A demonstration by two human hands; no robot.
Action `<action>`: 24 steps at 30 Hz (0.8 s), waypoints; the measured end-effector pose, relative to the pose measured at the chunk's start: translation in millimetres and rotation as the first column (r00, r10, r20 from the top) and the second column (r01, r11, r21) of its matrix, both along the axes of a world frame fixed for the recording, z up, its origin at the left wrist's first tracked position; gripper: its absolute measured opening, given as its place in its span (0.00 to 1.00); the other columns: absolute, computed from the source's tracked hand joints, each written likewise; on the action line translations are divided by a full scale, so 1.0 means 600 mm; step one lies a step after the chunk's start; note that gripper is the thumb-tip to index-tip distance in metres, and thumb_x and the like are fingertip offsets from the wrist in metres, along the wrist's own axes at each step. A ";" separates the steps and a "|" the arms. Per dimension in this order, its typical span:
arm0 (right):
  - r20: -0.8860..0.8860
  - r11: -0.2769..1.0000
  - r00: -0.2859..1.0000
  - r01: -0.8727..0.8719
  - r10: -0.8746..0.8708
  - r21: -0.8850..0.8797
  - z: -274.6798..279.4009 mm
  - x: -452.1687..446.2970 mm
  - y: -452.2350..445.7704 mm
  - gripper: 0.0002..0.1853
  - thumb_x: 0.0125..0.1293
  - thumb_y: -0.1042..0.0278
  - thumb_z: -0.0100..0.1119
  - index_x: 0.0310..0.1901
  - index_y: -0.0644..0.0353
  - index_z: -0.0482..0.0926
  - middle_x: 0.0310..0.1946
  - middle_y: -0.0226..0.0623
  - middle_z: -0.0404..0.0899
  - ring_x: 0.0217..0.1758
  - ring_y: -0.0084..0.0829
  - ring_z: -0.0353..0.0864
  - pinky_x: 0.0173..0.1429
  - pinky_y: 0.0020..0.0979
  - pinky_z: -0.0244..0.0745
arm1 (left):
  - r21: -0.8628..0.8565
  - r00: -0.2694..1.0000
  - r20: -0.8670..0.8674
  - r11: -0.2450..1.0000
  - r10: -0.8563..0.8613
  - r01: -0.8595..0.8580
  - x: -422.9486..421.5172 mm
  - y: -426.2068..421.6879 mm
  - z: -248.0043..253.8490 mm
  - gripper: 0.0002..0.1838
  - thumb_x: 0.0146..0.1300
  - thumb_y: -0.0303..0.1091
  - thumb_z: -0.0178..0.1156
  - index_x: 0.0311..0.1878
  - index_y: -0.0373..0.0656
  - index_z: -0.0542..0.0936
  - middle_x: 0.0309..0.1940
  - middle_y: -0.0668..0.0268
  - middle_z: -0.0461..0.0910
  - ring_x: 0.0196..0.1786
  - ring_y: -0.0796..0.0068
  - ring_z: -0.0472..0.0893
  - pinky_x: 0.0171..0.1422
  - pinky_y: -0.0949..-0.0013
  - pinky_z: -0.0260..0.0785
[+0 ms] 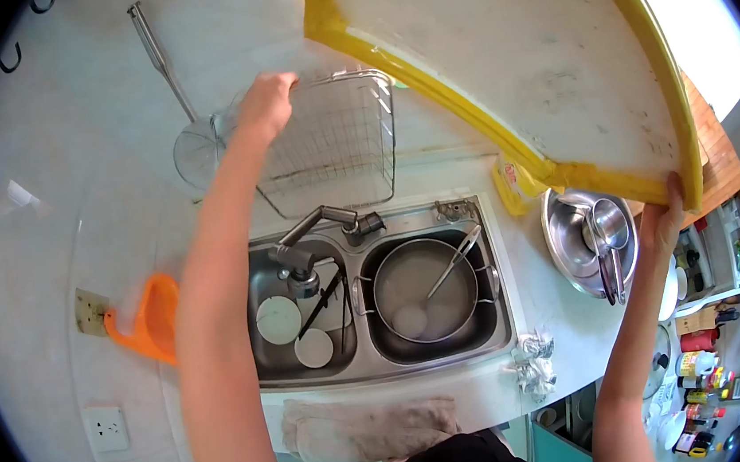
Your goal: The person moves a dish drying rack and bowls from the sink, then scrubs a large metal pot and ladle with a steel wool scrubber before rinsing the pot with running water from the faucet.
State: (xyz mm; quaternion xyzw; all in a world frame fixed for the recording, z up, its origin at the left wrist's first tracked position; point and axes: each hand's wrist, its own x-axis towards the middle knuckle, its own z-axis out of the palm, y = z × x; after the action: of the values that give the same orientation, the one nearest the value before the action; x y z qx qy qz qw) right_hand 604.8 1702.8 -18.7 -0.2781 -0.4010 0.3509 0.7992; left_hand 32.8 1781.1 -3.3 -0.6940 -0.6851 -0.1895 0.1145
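Note:
My left hand [267, 105] is closed on the top edge of a wire basket [326, 142], which stands tilted up against the wall behind the sink. A long-handled mesh strainer [196, 154] hangs beside it, partly behind my forearm. My right hand [666, 209] grips the lower corner of a large white board [505, 58] edged with yellow tape, raised at the upper right. Below, the left sink basin [267, 366] holds white dishes and black utensils. A large pot [425, 290] with cloudy water and a utensil sits in the right basin.
A metal bowl [559, 253] with pans and utensils stands right of the sink, near a yellow package [515, 186]. An orange object [156, 321] hangs on the left wall. A cloth [366, 425] lies at the counter's front edge, with crumpled foil [536, 365] to its right.

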 end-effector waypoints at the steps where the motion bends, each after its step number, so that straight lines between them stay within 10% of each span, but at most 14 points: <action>1: -0.019 1.000 1.000 0.010 -0.010 -0.021 -0.002 -0.002 -0.014 0.23 0.59 0.72 0.60 0.56 0.61 0.68 0.53 0.36 0.70 0.61 0.31 0.65 0.67 0.35 0.58 | 0.038 0.975 0.030 0.975 -0.220 0.219 0.004 0.001 0.002 0.15 0.52 0.28 0.58 0.46 0.42 0.78 0.41 0.56 0.78 0.53 0.55 0.71 0.53 0.58 0.68; 6: -0.153 0.990 0.988 -0.040 0.019 -0.136 -0.046 0.028 -0.083 0.27 0.60 0.74 0.58 0.60 0.59 0.63 0.59 0.38 0.65 0.63 0.34 0.63 0.70 0.41 0.54 | 0.229 0.976 -0.197 0.972 0.089 -0.042 0.026 0.008 -0.005 0.32 0.51 0.31 0.59 0.62 0.44 0.63 0.56 0.57 0.67 0.65 0.59 0.59 0.65 0.58 0.55; 9: -0.168 0.973 0.985 -0.066 0.029 -0.220 -0.085 0.055 -0.133 0.27 0.60 0.74 0.58 0.61 0.60 0.63 0.59 0.39 0.65 0.64 0.35 0.62 0.70 0.42 0.53 | 0.120 0.991 -0.002 0.983 -0.137 0.136 0.017 -0.019 0.007 0.29 0.54 0.32 0.59 0.61 0.40 0.65 0.56 0.55 0.68 0.64 0.57 0.61 0.65 0.59 0.57; 11: -0.157 0.961 0.987 -0.066 0.023 -0.270 -0.109 0.066 -0.161 0.28 0.60 0.72 0.58 0.62 0.61 0.61 0.59 0.39 0.66 0.63 0.35 0.63 0.70 0.41 0.54 | 0.042 0.980 -0.053 0.980 -0.191 0.193 0.013 -0.036 0.020 0.44 0.44 0.31 0.60 0.67 0.37 0.53 0.67 0.49 0.52 0.70 0.52 0.51 0.73 0.61 0.46; 14: -0.164 0.911 0.983 -0.139 0.081 -0.388 -0.157 0.091 -0.207 0.23 0.61 0.71 0.57 0.57 0.59 0.65 0.52 0.35 0.71 0.57 0.31 0.69 0.65 0.37 0.61 | 0.254 0.973 -0.080 0.940 -0.216 0.229 0.015 -0.072 0.032 0.36 0.47 0.31 0.57 0.63 0.35 0.60 0.63 0.46 0.58 0.68 0.51 0.55 0.72 0.60 0.49; 19: -0.339 0.880 0.937 -0.226 0.080 -0.417 -0.242 0.060 -0.319 0.12 0.60 0.75 0.58 0.44 0.58 0.71 0.37 0.27 0.71 0.43 0.23 0.70 0.53 0.27 0.66 | 0.483 0.748 0.481 0.850 -0.457 0.209 0.257 -0.327 0.044 0.31 0.58 0.26 0.56 0.65 0.36 0.58 0.65 0.56 0.60 0.67 0.62 0.60 0.68 0.57 0.54; 24: -0.587 0.667 0.806 -0.400 -0.070 -0.629 -0.276 -0.009 -0.407 0.10 0.57 0.74 0.59 0.41 0.59 0.73 0.37 0.30 0.74 0.44 0.27 0.74 0.52 0.30 0.70 | 0.068 0.492 0.866 0.995 -0.093 0.069 0.415 -0.549 -0.178 0.48 0.53 0.30 0.63 0.70 0.39 0.42 0.71 0.55 0.41 0.72 0.58 0.46 0.73 0.53 0.39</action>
State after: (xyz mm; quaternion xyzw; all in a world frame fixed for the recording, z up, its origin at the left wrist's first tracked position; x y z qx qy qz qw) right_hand 599.3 1458.6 -184.4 -0.4151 0.0030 0.6207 0.6652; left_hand 281.6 1451.4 -110.0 -0.5351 -0.6143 -0.5255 -0.2453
